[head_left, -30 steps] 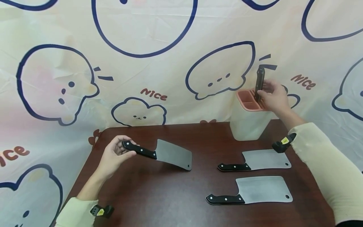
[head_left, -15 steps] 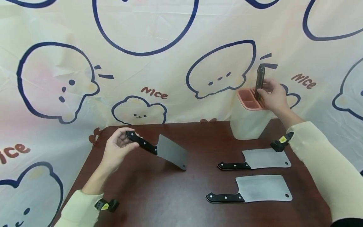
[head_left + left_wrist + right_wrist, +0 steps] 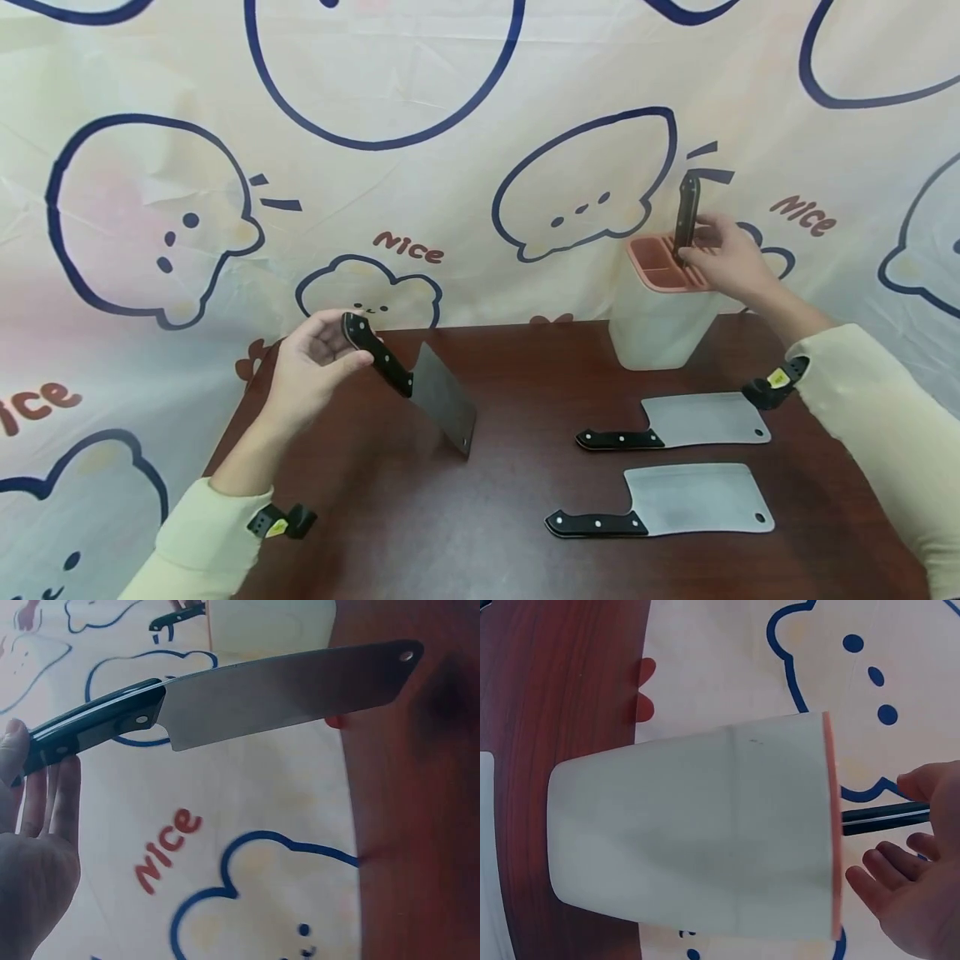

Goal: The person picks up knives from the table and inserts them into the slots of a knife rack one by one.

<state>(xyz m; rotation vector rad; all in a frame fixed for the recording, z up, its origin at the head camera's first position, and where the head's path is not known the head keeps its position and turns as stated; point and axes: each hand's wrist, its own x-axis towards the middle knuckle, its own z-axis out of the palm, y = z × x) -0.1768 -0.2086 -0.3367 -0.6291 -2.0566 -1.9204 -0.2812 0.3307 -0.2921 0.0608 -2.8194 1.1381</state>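
Note:
My left hand (image 3: 307,375) grips the black riveted handle of a cleaver (image 3: 442,396) between thumb and fingers. The cleaver is tilted, handle end high and blade slanting down over the table; in the left wrist view the blade (image 3: 277,694) shows whole. At the back right stands a pale knife block (image 3: 660,329) with a pink slotted top. From a slot rises a black knife handle (image 3: 687,212), its blade hidden inside. Beside this handle is my right hand (image 3: 731,258). The right wrist view shows its fingers (image 3: 889,870) spread loosely apart from the handle.
Two more cleavers lie flat at the right of the brown table (image 3: 487,517): one farther back (image 3: 705,419), the other nearer (image 3: 697,500). Both handles point left. A cartoon-printed cloth (image 3: 450,192) hangs directly behind the table.
My left hand has raised the cleaver's handle end and turned the blade steeper. My right wrist has shifted slightly right, its fingers loosening beside the handle in the block.

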